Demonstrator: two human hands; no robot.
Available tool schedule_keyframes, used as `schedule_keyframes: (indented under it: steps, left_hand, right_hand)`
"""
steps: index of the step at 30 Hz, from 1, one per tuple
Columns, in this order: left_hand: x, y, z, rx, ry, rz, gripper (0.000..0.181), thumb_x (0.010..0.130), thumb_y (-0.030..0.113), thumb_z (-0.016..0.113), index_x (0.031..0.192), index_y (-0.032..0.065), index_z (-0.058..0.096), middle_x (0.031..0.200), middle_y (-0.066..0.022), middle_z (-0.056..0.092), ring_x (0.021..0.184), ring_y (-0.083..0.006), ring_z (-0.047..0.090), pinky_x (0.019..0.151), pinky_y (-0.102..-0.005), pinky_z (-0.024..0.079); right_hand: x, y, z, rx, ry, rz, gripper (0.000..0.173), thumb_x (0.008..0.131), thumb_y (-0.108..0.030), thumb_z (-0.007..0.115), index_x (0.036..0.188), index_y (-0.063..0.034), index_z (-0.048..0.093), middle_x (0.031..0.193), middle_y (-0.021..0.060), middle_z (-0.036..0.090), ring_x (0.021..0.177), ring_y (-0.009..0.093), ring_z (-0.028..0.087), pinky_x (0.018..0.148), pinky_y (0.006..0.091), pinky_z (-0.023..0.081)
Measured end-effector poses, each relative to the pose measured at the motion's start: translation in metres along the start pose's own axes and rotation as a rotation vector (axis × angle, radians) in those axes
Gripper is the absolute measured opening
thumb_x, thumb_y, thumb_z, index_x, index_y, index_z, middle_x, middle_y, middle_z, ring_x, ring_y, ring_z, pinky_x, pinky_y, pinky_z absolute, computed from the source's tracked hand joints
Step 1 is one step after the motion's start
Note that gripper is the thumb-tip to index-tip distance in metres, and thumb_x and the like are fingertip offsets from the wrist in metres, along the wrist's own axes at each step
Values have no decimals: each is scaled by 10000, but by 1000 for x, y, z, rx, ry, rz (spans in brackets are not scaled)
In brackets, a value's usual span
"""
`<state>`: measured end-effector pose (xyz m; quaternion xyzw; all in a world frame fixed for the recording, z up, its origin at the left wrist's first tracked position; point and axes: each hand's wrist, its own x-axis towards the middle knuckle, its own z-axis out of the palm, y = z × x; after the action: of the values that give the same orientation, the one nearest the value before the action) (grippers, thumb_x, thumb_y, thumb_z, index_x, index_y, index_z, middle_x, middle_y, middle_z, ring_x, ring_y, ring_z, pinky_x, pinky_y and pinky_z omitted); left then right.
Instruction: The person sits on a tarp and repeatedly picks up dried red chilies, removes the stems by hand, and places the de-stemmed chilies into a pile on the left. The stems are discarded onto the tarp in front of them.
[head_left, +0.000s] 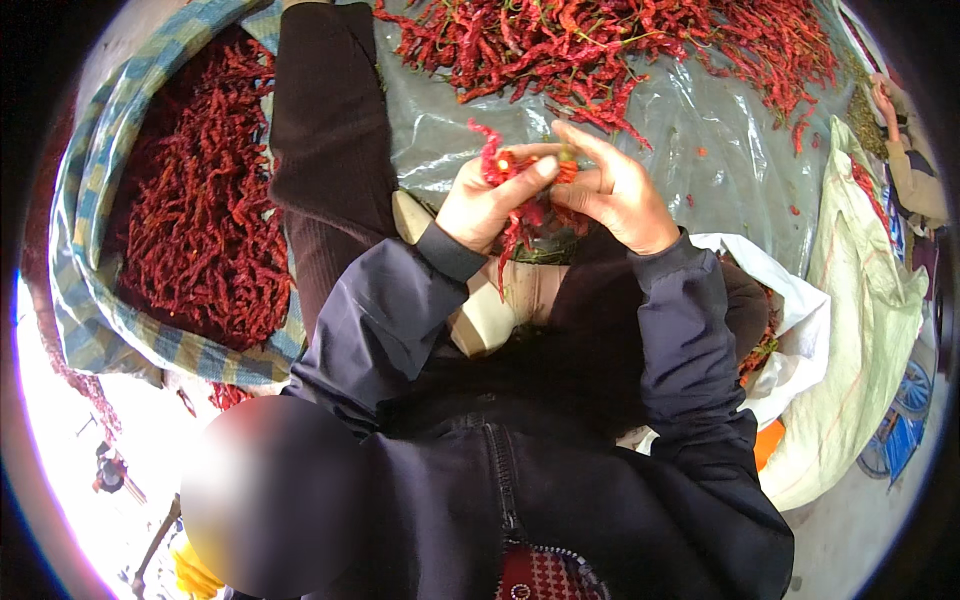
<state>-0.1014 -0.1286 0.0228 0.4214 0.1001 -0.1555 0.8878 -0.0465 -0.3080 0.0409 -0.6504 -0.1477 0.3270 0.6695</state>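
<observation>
Several wrinkled dried red chilies (513, 225) are gripped between the thumb and fingers of my left hand (487, 196), some hanging down below it. Close beside it on the right, my right hand (619, 195) pinches an orange-red chili (568, 171) near its greenish stem end, with the index finger stretched out. Beyond both hands a large heap of dried red chilies (540, 45) lies on a grey plastic sheet (675, 180). Under the hands, between the legs, some greenish stems (547, 251) are partly hidden.
At left stands an open blue-and-yellow checked sack (82, 247) holding red chilies (210, 225). A white bag (810, 315) with chilies and a pale green woven sack (847, 360) lie at right. Another person (919, 180) is at the far right edge; blue wheels (911, 390) show below.
</observation>
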Motion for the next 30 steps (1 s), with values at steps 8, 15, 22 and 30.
schedule_keyframes:
  steps: [8,15,22,30]
  left_hand:
    - [-11,18,12,483,21,76,118,910,124,616,917,7,609,747,-11,637,681,-70,584,635,-227,485]
    - [-8,22,34,904,-1,329,76,858,45,617,916,13,580,728,-51,593,673,-119,531,645,-281,449]
    - [3,5,8,927,86,133,115,890,71,607,968,-8,578,787,6,581,744,-56,508,701,-231,446]
    - [10,42,68,528,-138,150,81,891,59,609,950,9,586,858,-39,602,790,-124,556,710,-266,450]
  right_hand:
    - [2,-9,-3,-206,132,-225,190,853,-122,686,958,25,625,789,41,656,674,82,595,593,220,467]
    - [-7,5,8,838,169,227,102,893,-146,628,895,-44,625,724,11,618,597,90,547,553,221,419]
    - [-1,8,19,136,443,-101,108,894,-124,635,870,-26,596,732,-12,597,633,36,541,581,195,442]
    - [15,27,-11,870,457,139,153,909,-186,611,826,-58,611,704,-24,542,596,56,488,591,213,433]
